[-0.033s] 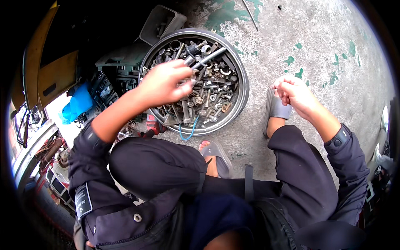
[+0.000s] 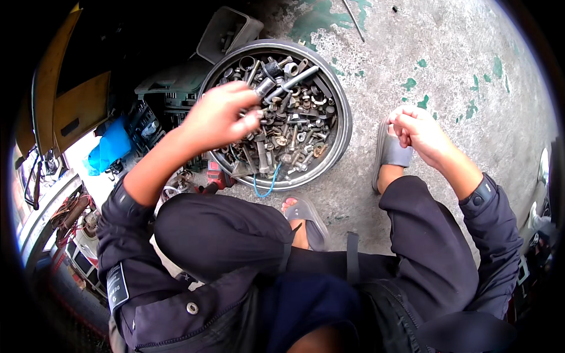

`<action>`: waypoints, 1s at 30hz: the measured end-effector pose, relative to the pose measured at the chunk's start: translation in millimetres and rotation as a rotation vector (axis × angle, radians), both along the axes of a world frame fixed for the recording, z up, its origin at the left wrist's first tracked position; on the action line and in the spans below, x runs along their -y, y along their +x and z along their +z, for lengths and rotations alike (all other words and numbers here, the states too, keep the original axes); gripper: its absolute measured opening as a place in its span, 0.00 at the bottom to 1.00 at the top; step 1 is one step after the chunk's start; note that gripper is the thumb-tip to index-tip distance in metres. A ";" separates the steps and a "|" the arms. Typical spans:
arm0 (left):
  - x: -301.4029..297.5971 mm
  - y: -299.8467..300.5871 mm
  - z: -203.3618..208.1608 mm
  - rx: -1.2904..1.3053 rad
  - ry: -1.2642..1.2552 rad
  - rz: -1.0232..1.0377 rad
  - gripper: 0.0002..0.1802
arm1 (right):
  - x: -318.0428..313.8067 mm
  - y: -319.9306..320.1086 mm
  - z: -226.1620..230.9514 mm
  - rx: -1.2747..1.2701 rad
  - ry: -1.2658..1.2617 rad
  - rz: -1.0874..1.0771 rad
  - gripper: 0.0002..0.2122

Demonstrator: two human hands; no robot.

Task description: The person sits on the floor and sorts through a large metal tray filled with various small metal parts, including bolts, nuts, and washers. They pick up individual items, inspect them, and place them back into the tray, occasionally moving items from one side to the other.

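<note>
My left hand (image 2: 219,116) is over the left part of a round metal basin (image 2: 343,126). Its thumb and fingers are apart and slightly blurred by motion, and I make out nothing between them. Bolts, nuts, washers and other small metal parts (image 2: 297,126) fill the basin, with a T-shaped metal rod (image 2: 294,84) lying on top near the far side. My right hand (image 2: 421,132) hovers above my right knee and sandal, apart from the basin. Its fingers are curled with thumb and forefinger pressed together; anything in the pinch is hidden or too small to name.
A grey plastic bin (image 2: 250,32) stands beyond the basin. Left of it lies an open green tool case (image 2: 168,88); a red power tool (image 2: 218,176) is by the near rim. A blue cord (image 2: 268,191) loops over that rim. A thin rod (image 2: 354,22) lies on the concrete floor (image 2: 459,70).
My left hand has shifted slightly left over the basin, uncovering more of the metal parts. My right hand has stayed almost in place.
</note>
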State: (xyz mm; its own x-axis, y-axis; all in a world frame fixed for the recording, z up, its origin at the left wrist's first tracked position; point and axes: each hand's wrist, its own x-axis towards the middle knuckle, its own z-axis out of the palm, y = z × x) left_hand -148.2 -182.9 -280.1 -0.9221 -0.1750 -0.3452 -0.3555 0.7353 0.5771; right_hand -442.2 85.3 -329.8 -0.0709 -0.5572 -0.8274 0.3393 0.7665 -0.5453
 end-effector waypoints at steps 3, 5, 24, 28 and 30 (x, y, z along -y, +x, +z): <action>23.8 30.5 1.1 0.169 0.143 0.208 0.09 | -0.1 -2.9 -0.4 0.012 0.027 -0.010 0.06; 25.7 51.4 -13.2 0.233 0.051 0.187 0.12 | 4.3 -1.6 1.7 0.010 0.004 0.006 0.07; -125.6 -13.6 -145.5 -0.164 -0.377 -0.781 0.31 | 6.4 8.7 -2.2 -0.014 -0.025 0.032 0.08; -121.6 -28.2 -138.1 -0.005 -0.118 -0.745 0.20 | -9.2 0.3 -11.6 -0.023 0.028 -0.016 0.08; -121.9 -22.1 -142.3 -0.136 -0.130 -0.714 0.13 | -11.2 0.4 -12.3 -0.012 0.024 -0.012 0.08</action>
